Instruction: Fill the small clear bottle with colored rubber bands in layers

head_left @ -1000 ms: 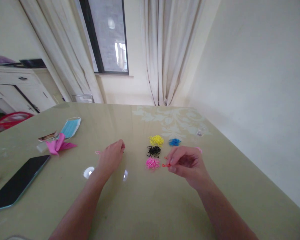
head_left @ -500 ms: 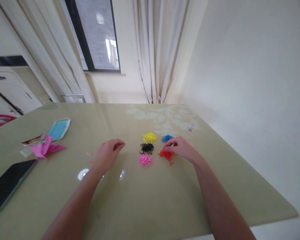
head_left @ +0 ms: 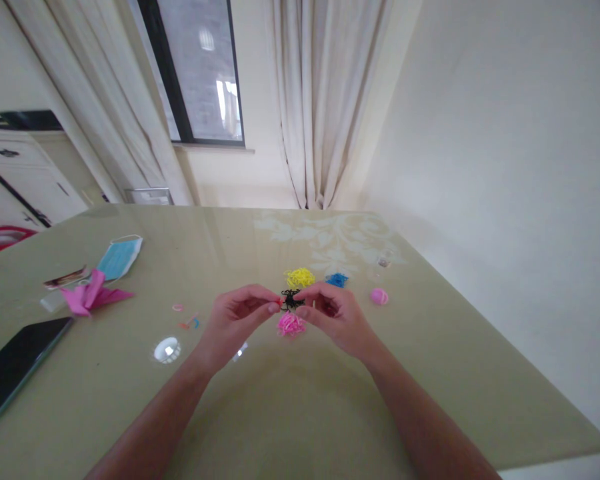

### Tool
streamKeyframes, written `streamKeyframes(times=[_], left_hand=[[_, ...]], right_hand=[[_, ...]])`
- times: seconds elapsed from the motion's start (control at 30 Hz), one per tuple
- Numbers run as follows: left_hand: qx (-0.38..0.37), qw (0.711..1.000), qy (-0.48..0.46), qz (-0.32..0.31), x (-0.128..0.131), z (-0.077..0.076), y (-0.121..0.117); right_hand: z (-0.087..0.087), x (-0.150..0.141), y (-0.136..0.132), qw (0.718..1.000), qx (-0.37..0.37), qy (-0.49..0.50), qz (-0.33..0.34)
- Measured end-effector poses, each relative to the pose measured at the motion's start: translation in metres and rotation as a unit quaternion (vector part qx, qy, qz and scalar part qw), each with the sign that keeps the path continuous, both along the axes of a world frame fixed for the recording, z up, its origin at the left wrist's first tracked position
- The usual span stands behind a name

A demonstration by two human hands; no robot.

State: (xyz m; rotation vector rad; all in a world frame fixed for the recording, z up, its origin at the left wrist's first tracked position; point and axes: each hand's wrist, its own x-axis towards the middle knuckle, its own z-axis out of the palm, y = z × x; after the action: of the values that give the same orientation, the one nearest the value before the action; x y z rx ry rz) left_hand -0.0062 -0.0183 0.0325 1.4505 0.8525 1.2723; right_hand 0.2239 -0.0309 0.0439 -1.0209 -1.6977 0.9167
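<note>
My left hand (head_left: 243, 320) pinches a small red rubber band (head_left: 281, 302) between thumb and fingertips. Close by on the right, my right hand (head_left: 333, 317) has its thumb and forefinger slightly apart, with nothing clear between them. Behind the fingertips lies a pile of black rubber bands (head_left: 291, 299). Pink rubber bands (head_left: 291, 325) are heaped just in front of it. Farther back sit a yellow pile (head_left: 300, 277) and a blue pile (head_left: 337, 279). The red pile is hidden behind my right hand.
A pink ball (head_left: 379, 297) lies to the right. On the left are a few loose bands (head_left: 185, 325), a pink folded paper shape (head_left: 93, 295), a blue face mask (head_left: 121, 259) and a phone (head_left: 20, 367). The table (head_left: 290, 427) meets a wall at right.
My right hand has left the red pile and moved left to meet my left hand. My left hand has moved right and now holds a red band. The pink ball has come into full view.
</note>
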Motion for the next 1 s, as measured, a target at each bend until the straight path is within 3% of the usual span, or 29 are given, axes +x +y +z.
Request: streamKeyframes(times=[0.1,0.2,0.3,0.37,0.43,0.5,0.57,0.6,0.67,0.77,1.0], left_hand=[[0.019,0.999,0.017,-0.045,0.009,0.000,-0.007],[0.033,0.998,0.028,-0.048,0.014,0.000,-0.009],[0.046,0.996,0.071,-0.008,0.010,0.001,-0.006],[0.071,0.982,0.169,0.049,0.002,0.001,-0.001],[0.113,0.928,0.335,0.115,-0.011,-0.001,0.004],[0.146,0.818,0.528,0.172,-0.028,-0.007,0.009],[0.115,0.710,0.671,0.182,-0.045,-0.014,0.012],[0.082,0.675,0.715,0.166,-0.054,-0.018,0.013],[0.023,0.636,0.760,0.132,-0.068,-0.025,0.018],[-0.004,0.644,0.758,0.103,-0.083,-0.034,0.028],[0.013,0.724,0.685,0.081,-0.092,-0.044,0.049]], right_hand=[[0.004,-0.011,-0.012,1.000,0.018,0.020,-0.003],[0.006,-0.011,-0.016,0.998,0.045,0.013,-0.030],[0.006,-0.010,-0.016,0.997,0.043,0.063,-0.016],[0.005,-0.009,-0.016,0.992,0.030,0.119,0.001],[0.005,-0.009,-0.015,0.986,0.021,0.166,0.013],[0.006,-0.010,-0.014,0.980,0.014,0.197,0.021],[0.007,-0.009,-0.013,0.976,0.009,0.215,0.025],[0.007,-0.009,-0.012,0.975,0.006,0.220,0.024],[0.006,-0.008,-0.011,0.973,0.000,0.228,0.020],[0.003,-0.006,-0.009,0.970,-0.007,0.241,0.023],[0.003,0.000,-0.003,0.973,0.004,0.231,0.018]])
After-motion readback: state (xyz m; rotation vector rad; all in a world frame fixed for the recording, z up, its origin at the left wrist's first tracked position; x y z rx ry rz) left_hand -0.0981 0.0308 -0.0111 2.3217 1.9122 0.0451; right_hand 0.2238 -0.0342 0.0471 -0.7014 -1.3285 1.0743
